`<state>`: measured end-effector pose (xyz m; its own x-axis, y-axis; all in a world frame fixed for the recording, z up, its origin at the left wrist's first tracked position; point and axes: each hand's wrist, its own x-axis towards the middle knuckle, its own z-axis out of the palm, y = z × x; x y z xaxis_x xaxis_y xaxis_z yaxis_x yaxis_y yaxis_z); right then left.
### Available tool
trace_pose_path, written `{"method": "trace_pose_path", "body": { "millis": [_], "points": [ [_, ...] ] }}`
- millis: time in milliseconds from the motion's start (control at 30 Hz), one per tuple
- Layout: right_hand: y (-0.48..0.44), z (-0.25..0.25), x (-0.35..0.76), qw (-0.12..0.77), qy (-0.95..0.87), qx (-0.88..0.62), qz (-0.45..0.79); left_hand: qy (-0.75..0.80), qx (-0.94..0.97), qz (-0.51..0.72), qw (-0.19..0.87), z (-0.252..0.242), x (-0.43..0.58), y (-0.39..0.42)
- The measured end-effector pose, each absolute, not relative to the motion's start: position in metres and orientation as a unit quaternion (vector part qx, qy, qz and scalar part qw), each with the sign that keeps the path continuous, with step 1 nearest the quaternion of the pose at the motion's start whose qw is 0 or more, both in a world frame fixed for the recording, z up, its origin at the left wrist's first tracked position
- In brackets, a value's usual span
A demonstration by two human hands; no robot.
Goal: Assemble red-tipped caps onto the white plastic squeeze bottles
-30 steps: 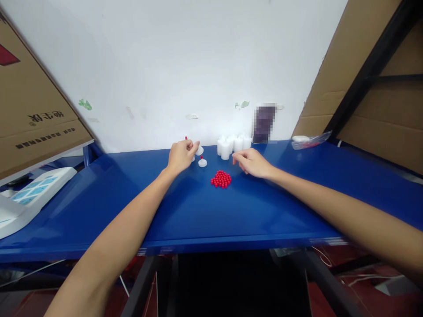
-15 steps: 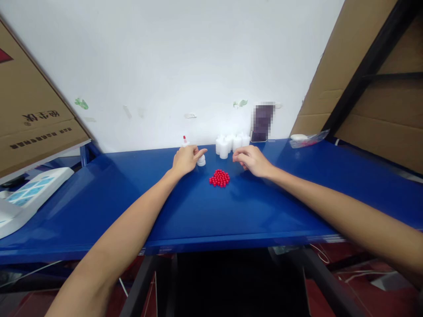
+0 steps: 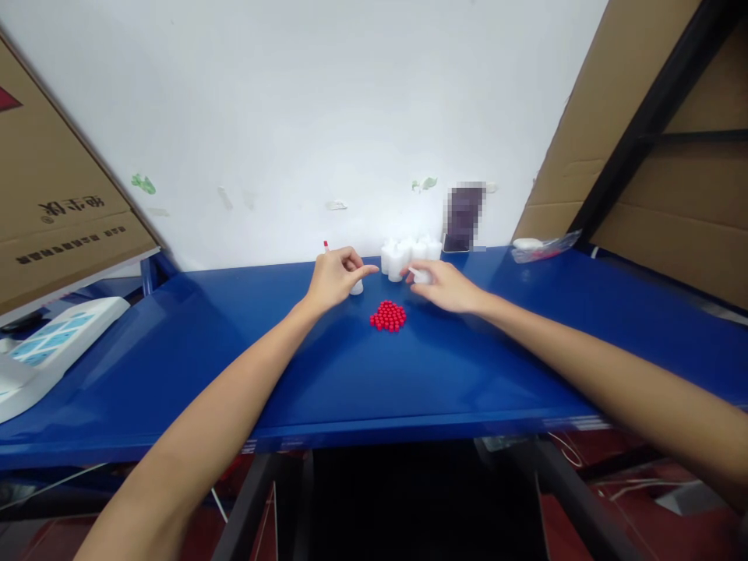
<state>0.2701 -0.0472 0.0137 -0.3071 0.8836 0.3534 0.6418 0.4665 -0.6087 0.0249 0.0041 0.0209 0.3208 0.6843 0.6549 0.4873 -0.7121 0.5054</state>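
My left hand (image 3: 337,274) is above the left-middle of the blue table, fingers bent, thumb stretched out to the right and apart from them. Just under it stands a small white piece (image 3: 356,288), mostly covered by the hand. Behind the same hand, a red-tipped nozzle (image 3: 326,246) sticks up; its lower part is hidden. My right hand (image 3: 435,284) is closed around a small white bottle (image 3: 421,276), tilted with its pointed tip to the left. A group of white bottles (image 3: 396,261) stands by the wall. Between and below my hands lies a pile of small red caps (image 3: 388,316).
A phone-like dark object (image 3: 457,243), partly pixelated, leans on the wall (image 3: 280,117). At right lies a clear plastic bag (image 3: 546,248) with red contents. Cardboard (image 3: 64,187) borders the left side. A white device with blue panels (image 3: 58,343) sits at the table's (image 3: 374,389) left end.
My right hand now has a white bottle in its fingers, where none showed before. My left hand has shifted slightly right, and its thumb now covers more of the white piece.
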Motion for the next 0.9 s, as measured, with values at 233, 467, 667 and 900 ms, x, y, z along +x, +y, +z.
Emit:
{"method": "trace_pose_path", "body": {
  "millis": [233,467,667,900],
  "points": [
    [-0.053,0.015,0.263,0.363,-0.792,-0.477,0.118,0.260,0.841,0.458,0.122,0.024,0.048,-0.025],
    [-0.060,0.014,0.261,0.326,-0.821,-0.466,0.051,0.201,0.855,0.464,0.115,0.021,0.057,-0.038],
    [-0.068,0.019,0.258,0.317,-0.843,-0.429,0.068,0.119,0.869,0.478,0.047,0.016,0.057,-0.040],
    [-0.076,0.020,0.254,0.302,-0.874,-0.377,0.055,0.095,0.875,0.474,-0.013,0.018,0.057,-0.042]
  ]
}}
